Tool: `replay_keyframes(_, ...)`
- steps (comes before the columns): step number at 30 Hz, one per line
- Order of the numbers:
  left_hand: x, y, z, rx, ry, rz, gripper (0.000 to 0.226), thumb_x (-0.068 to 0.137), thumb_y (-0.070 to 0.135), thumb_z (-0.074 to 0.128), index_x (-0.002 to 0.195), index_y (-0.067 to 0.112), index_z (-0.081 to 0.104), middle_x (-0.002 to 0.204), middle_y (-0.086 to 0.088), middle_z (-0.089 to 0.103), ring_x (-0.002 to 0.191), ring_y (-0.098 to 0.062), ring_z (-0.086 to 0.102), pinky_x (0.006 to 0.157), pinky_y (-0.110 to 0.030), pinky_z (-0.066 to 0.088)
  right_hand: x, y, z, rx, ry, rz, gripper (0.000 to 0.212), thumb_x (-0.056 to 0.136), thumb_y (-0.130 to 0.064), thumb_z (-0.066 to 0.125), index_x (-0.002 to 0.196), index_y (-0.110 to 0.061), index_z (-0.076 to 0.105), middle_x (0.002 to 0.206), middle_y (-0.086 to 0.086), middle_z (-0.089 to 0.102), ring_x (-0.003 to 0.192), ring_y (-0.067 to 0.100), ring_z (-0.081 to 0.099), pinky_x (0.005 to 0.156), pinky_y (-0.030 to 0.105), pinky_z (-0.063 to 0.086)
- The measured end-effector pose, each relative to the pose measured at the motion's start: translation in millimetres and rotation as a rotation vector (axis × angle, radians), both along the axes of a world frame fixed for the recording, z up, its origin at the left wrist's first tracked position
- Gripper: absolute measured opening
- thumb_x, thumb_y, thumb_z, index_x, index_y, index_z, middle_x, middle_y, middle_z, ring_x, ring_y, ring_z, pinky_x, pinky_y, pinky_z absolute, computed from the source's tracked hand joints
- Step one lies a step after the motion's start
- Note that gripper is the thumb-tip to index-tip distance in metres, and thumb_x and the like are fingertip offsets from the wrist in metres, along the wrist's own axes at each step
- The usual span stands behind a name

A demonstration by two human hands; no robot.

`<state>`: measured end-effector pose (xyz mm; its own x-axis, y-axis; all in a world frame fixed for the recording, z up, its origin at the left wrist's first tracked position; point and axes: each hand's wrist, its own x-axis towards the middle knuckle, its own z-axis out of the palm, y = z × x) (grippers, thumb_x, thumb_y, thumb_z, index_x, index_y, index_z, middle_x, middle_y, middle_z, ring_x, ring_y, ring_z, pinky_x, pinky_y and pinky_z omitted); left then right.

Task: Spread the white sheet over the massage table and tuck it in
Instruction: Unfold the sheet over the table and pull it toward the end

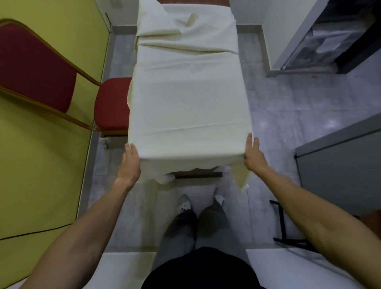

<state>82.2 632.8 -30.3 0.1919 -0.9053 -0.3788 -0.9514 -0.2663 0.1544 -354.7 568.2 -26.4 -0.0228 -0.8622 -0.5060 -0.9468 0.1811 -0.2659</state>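
The white sheet (189, 99) covers the massage table from the near end to the far end, with loose folds bunched across the far part. A strip of the table's red top (193, 2) shows at the far end. My left hand (130, 163) lies flat with straight fingers against the sheet at the near left corner. At the near right corner my right hand (253, 154) presses the sheet with straight fingers. Sheet corners hang loose below both hands, and a dark bar of the table frame (198, 175) shows under the near edge.
A red padded chair (111, 105) with a gold frame stands close on the table's left against a yellow-green wall. A grey cabinet (340, 165) is on the right, a dark shelf unit (338, 41) at the far right. My feet stand on grey tiles at the near end.
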Motion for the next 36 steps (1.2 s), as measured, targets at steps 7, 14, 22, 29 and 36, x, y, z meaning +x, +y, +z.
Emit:
replay_keyframes(7, 13, 5, 1, -0.033, -0.040, -0.014, 0.046, 0.097, 0.000, 0.047, 0.141, -0.006, 0.036, 0.142, -0.027, 0.045, 0.093, -0.047, 0.064, 0.070, -0.057, 0.054, -8, 7, 2, -0.051, -0.118, -0.308, 0.106, 0.080, -0.092, 0.008, 0.142, -0.016, 0.050, 0.091, 0.014, 0.061, 0.079, 0.026, 0.060, 0.063, 0.032, 0.047)
replay_keyframes(14, 22, -29, 16, -0.245, -0.167, -0.313, 0.087, 0.091, 0.066, 0.047, 0.144, -0.003, 0.042, 0.148, -0.025, 0.044, 0.137, -0.041, 0.042, 0.109, -0.055, 0.037, 7, -24, 10, 0.038, 0.063, 0.113, 0.131, 0.075, -0.067, 0.073, 0.156, -0.021, -0.020, 0.165, 0.019, -0.013, 0.152, 0.039, -0.002, 0.119, 0.059, 0.005)
replay_keyframes(22, -50, -104, -26, -0.090, 0.014, -0.284, 0.087, 0.097, 0.069, 0.018, 0.160, 0.011, 0.003, 0.167, -0.014, -0.007, 0.154, -0.032, -0.008, 0.124, -0.052, 0.002, 83, -78, -15, -0.143, 0.065, 0.316, 0.091, 0.089, -0.076, 0.002, 0.159, -0.020, -0.009, 0.166, 0.008, -0.020, 0.153, 0.029, -0.017, 0.122, 0.057, -0.007)
replay_keyframes(29, -21, -94, -34, -0.082, 0.016, -0.336, 0.083, 0.096, 0.069, 0.011, 0.159, 0.018, -0.010, 0.165, -0.003, -0.020, 0.152, -0.022, -0.021, 0.124, -0.045, -0.006, 34, -66, -30, -0.171, 0.102, 0.163, 0.082, 0.097, -0.072, 0.010, 0.158, -0.024, -0.016, 0.165, -0.003, -0.024, 0.152, 0.020, -0.020, 0.120, 0.058, -0.012)
replay_keyframes(36, -35, -97, -15, -0.034, -0.007, -0.308, 0.091, 0.093, 0.072, 0.007, 0.159, 0.011, -0.002, 0.165, -0.012, -0.014, 0.153, -0.030, -0.014, 0.124, -0.049, -0.002, 33, -69, -17, -0.138, 0.095, 0.192, 0.091, 0.093, -0.075, 0.009, 0.159, -0.016, -0.012, 0.166, 0.007, -0.020, 0.154, 0.027, -0.015, 0.121, 0.055, -0.010)
